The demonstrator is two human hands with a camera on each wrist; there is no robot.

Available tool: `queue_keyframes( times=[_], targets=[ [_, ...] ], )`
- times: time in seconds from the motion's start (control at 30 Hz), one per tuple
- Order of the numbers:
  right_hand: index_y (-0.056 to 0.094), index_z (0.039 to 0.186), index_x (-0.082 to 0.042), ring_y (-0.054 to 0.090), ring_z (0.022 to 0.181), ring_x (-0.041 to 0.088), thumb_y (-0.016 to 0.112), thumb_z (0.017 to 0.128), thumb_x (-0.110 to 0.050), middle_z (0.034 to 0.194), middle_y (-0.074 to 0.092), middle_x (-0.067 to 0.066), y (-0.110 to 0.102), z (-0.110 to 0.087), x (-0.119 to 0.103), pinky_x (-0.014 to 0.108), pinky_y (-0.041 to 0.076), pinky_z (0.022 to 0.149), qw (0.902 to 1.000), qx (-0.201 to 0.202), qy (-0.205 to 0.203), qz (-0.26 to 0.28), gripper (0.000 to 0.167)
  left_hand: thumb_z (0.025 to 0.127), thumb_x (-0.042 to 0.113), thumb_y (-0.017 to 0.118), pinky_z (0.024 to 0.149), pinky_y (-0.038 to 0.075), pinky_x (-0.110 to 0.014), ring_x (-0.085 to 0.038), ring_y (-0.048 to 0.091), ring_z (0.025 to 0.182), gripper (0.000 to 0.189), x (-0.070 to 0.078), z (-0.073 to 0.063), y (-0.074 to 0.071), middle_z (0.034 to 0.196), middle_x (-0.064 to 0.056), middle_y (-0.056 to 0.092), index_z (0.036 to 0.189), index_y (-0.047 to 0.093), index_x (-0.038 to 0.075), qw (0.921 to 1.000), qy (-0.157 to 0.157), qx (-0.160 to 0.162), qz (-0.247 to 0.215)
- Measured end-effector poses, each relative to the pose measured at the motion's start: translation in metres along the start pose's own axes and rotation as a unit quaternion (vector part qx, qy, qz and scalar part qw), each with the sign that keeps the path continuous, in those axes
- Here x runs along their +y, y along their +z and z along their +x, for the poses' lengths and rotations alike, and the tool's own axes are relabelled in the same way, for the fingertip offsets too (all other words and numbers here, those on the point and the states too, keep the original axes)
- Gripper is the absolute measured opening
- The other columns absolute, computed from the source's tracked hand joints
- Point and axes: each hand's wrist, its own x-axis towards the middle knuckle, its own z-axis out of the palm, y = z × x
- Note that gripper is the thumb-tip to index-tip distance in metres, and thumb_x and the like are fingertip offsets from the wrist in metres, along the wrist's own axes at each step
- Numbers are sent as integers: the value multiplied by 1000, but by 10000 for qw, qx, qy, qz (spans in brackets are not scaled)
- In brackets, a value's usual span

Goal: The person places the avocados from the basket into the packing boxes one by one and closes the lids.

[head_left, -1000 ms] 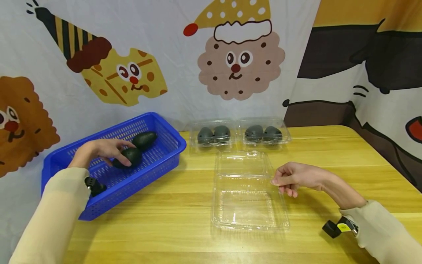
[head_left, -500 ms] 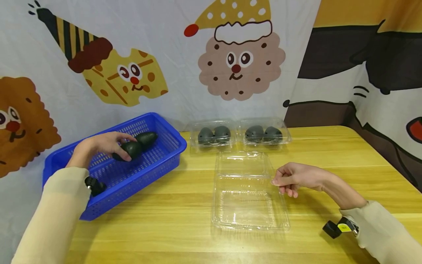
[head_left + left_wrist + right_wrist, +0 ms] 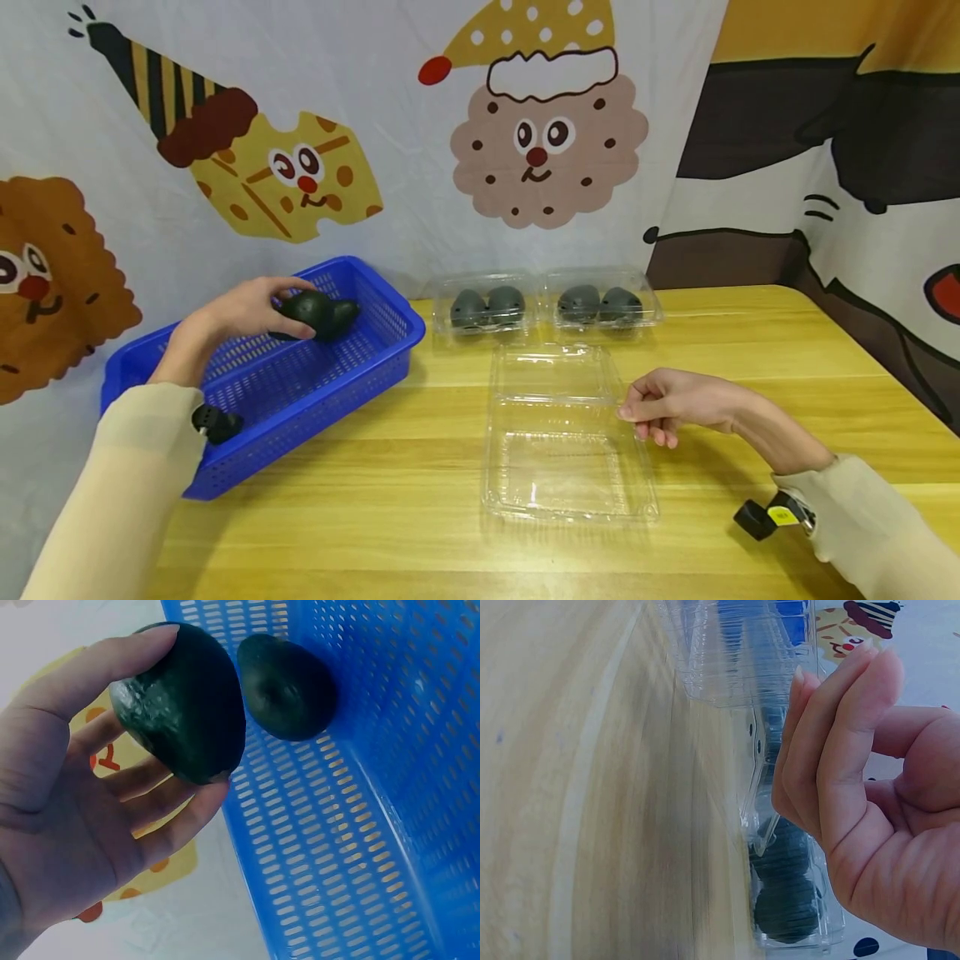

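Observation:
My left hand [image 3: 243, 312] grips a dark green avocado [image 3: 309, 308] above the blue basket [image 3: 415, 332]. In the left wrist view, the thumb lies over this avocado [image 3: 187, 705] while the fingertips support its far side. Another avocado [image 3: 289, 690] rests on the basket floor beside it, partly covered by the held one in the head view. Over on the right, my right hand [image 3: 671, 406] pinches the side edge of an opened clear plastic clamshell box [image 3: 558, 475] lying flat on the table. The right wrist view shows its curled fingers [image 3: 847, 750] at the box's edge.
Two lidded clear boxes, the left one [image 3: 486, 327] and the right one [image 3: 648, 312], stand side by side at the back, each with two avocados inside. A printed cloth [image 3: 405, 192] hangs behind the wooden table [image 3: 390, 517].
My left hand has lifted the avocado off the basket floor, raising it and shifting slightly to the right. The right hand and the opened box have stayed in place.

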Motion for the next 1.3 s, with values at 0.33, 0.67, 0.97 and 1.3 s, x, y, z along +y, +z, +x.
queue_keyframes(
  times=[0.33,0.67,0.97,1.3],
  targets=[
    [59,94,8,59,57,9,60,103,-18,80,64,13,1,-1,0,22,53,53,10000,66,62,-7,27,85,38,82,86,48,-62,-51,50,116,81,20,-4,-6,133,-37,49,148,45,2,9984,1,500,278],
    [58,95,9,59,57,9,60,103,-18,80,63,13,1,-1,-1,22,52,53,10000,56,60,4,28,85,42,82,86,48,-61,-48,53,115,81,56,-12,-21,132,-34,53,147,46,5,9949,37,868,508],
    [59,94,8,59,57,9,60,103,-18,79,63,12,1,-1,-1,22,53,53,10000,58,53,-3,28,84,51,80,87,47,-65,-51,52,117,90,85,-24,-18,135,-37,51,150,43,3,9925,-148,1055,598],
    [58,94,8,59,57,9,60,103,-18,79,63,12,1,-1,-1,22,53,53,10000,34,16,-14,27,86,60,72,87,46,-66,-53,51,118,93,115,-37,-7,136,-35,51,152,39,4,9906,-449,1234,395]
  ],
)
